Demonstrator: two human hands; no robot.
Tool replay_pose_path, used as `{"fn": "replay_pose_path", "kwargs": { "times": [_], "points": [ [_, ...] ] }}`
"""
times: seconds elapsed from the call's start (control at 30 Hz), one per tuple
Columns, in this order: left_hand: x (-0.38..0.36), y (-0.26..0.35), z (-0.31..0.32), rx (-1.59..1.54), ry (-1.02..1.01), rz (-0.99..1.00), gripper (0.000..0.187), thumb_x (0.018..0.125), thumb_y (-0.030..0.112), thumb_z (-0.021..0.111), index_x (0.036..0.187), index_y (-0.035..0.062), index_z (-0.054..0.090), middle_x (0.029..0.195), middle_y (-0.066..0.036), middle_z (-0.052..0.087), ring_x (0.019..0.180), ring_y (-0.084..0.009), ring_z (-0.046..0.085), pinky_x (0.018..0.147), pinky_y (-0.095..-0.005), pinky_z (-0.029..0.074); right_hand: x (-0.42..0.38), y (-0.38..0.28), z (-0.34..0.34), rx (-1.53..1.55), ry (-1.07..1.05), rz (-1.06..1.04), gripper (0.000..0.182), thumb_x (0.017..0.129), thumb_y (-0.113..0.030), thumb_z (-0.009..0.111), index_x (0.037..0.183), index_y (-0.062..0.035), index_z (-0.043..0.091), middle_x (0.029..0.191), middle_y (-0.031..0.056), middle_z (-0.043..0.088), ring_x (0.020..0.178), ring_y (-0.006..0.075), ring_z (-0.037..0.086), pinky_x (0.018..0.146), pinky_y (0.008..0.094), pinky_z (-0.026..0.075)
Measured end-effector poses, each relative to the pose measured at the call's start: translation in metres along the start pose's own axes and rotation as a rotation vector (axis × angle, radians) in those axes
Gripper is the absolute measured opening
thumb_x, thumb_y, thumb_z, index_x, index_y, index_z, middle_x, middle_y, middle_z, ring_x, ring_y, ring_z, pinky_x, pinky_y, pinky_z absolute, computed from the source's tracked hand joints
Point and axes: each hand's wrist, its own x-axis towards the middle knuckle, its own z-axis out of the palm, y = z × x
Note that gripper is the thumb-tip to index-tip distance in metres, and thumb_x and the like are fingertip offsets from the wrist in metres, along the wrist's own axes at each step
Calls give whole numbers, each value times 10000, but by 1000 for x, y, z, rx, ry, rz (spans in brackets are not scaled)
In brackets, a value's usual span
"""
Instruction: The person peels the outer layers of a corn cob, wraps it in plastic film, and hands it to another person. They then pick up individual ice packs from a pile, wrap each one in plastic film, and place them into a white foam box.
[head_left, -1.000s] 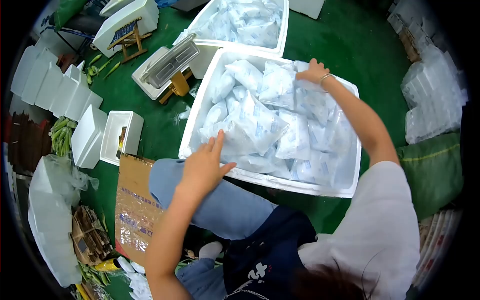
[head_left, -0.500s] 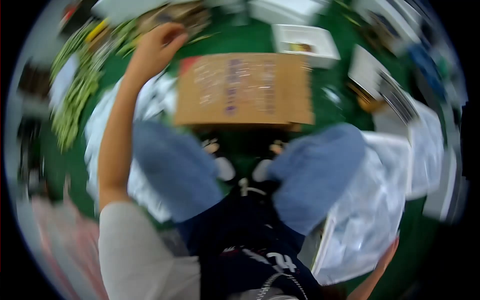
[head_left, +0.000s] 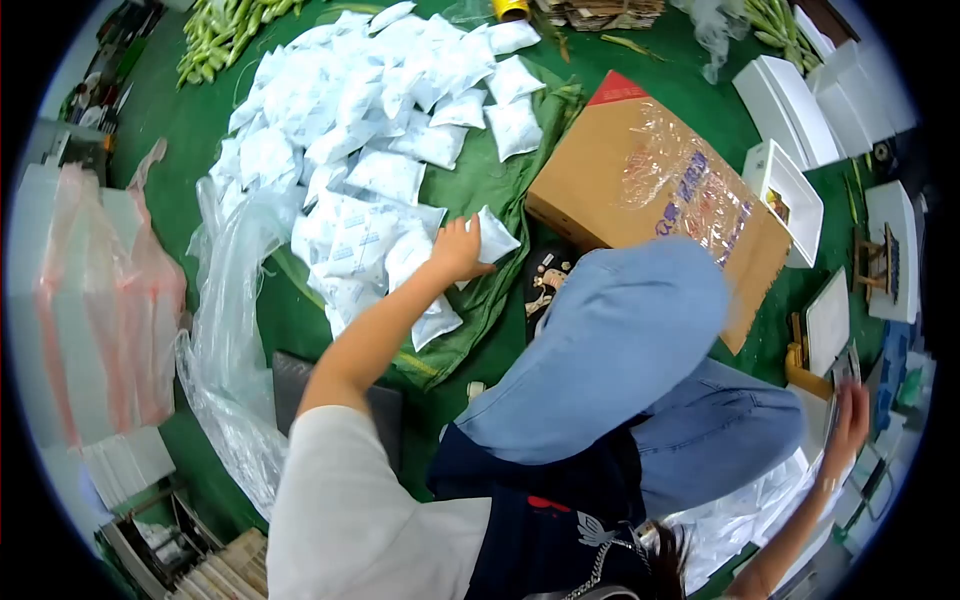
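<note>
Many white printed packets (head_left: 390, 175) lie heaped on a green sack (head_left: 455, 335) spread over the floor. At the heap's near right side, my left hand (head_left: 458, 250) is on one small packet (head_left: 496, 236), its left edge between the fingers and thumb. My right hand (head_left: 852, 415) is far out at the right, fingers stretched upward with nothing seen in them, beside a thin dark-edged object. A taped cardboard box (head_left: 665, 175) with a red corner stands beyond my knees.
Clear plastic (head_left: 235, 330) and a pink-striped bag (head_left: 110, 310) lie left. A dark flat pad (head_left: 290, 385) is near my left arm. White foam boxes (head_left: 785, 110), a white tray (head_left: 810, 215) and crates are at the right. Green vegetables (head_left: 225, 35) lie at the top left.
The view has turned left, showing the packet heap. My left hand has gone from beside the box down onto a packet. My right hand has moved outward from the plastic-covered box at lower right.
</note>
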Motion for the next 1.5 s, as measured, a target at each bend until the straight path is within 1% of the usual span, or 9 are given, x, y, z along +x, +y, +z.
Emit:
{"fn": "replay_pose_path", "kwargs": {
  "times": [0.27,0.43,0.57,0.7,0.87,1.03,1.2,1.33,1.5],
  "points": [
    [84,-63,160,-292,-142,-607,954,725,492,724,1454,95,254,1196,-298,530,1078,-427,570,922,-493,460,30,-110,137,222,-314,-140,180,819,-5,624,996,26,628,901,114,650,800,180,636,738,290,495],
    [132,43,-108,-797,293,198,1068,540,203,837,1411,-39,268,1310,-223,459,1257,-311,430,1059,-417,347,60,-126,189,503,-422,-159,654,818,-159,717,1365,-22,387,1281,164,535,1140,258,561,975,366,445],
    [147,172,-232,-1214,-159,432,888,707,200,780,1389,-19,255,1289,-177,480,1206,-241,486,1037,-375,376,125,-163,266,611,-382,-318,1118,678,-344,847,1448,19,123,1438,243,296,1285,317,410,1080,414,335],
    [179,234,-230,-1049,-296,846,721,921,413,563,1394,-60,294,1381,-241,417,1274,-299,434,1065,-374,330,162,-160,276,1192,-216,-211,1038,685,-269,836,1433,1,169,1324,171,404,1307,258,363,1045,406,370],
    [210,191,-146,-346,-180,654,550,920,489,509,1247,51,573,1189,-226,599,1143,-357,551,973,-411,429,193,-78,299,109,197,-90,1021,560,-242,820,1421,-60,304,1328,192,415,1214,325,427,1041,421,342],
    [161,206,-92,104,-256,237,269,889,261,570,1019,31,618,882,-170,670,769,-236,650,760,-368,520,192,-59,323,-143,1,-189,1054,510,-267,814,1424,-98,318,1359,204,365,1236,376,367,1064,454,259],
    [168,155,-123,-1208,-449,-102,246,891,136,499,742,-35,594,732,-164,624,692,-239,641,616,-351,514,171,-27,341,-98,-71,-316,1052,526,-282,817,1434,-121,312,1365,186,375,1229,379,375,1068,461,258],
    [172,202,-177,-1548,-349,32,230,913,100,483,878,-70,635,750,-142,640,675,-229,648,652,-345,540,169,-33,332,-141,-194,-436,1052,535,-283,816,1445,-141,307,1390,195,362,1249,378,367,1074,471,257],
    [221,242,-115,-318,200,1158,474,851,208,666,1297,104,543,1257,-194,555,1156,-335,544,884,-360,492,218,-26,317,194,-545,-407,1053,519,-245,815,1428,-76,311,1346,209,422,1221,361,437,1058,394,346]
  ]
}}
